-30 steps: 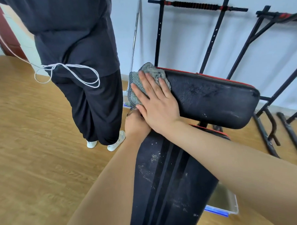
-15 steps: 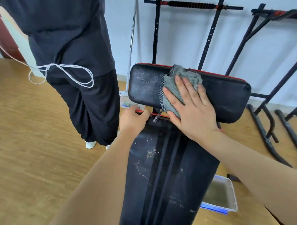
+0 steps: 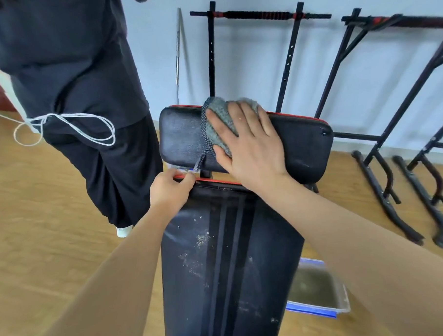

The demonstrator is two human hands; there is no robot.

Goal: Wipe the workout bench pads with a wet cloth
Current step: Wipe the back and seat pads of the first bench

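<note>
1. Pressing down with the right hand (image 3: 250,146) on the grey cloth (image 3: 219,124): palm flat, fingers straight and spread, nothing curled round it, just an open palm pinning it in place.
2. Cloth bunched against the front of the upper pad (image 3: 183,139), a little left of its middle, reaching up to the red-piped top edge, with a checked strip of it dangling toward the gap below.
3. Gripping with the left hand (image 3: 169,193) at the top left corner of the long pad (image 3: 232,269), fingers curled over the red-trimmed edge, knuckles up toward the camera.
4. Hanging just above that left hand: the loose tail of the cloth, too close to say whether touching or not.
5. Scattered over the long pad's black surface: pale specks and smears, thickest on the left half, beside the dark lengthwise stripes down the middle.
6. Down on the wooden floor (image 3: 53,226) just right of the long pad: a clear tub (image 3: 314,288) with a blue rim, holding murky water, partly hidden behind the right forearm.
7. Standing just left of the bench: another person (image 3: 71,72) in dark clothes, a white cord (image 3: 69,126) looped at the waist.
8. Leaning against the pale wall (image 3: 249,65) behind: black racks (image 3: 290,55) and, left of them, a silver bar (image 3: 178,50).
</note>
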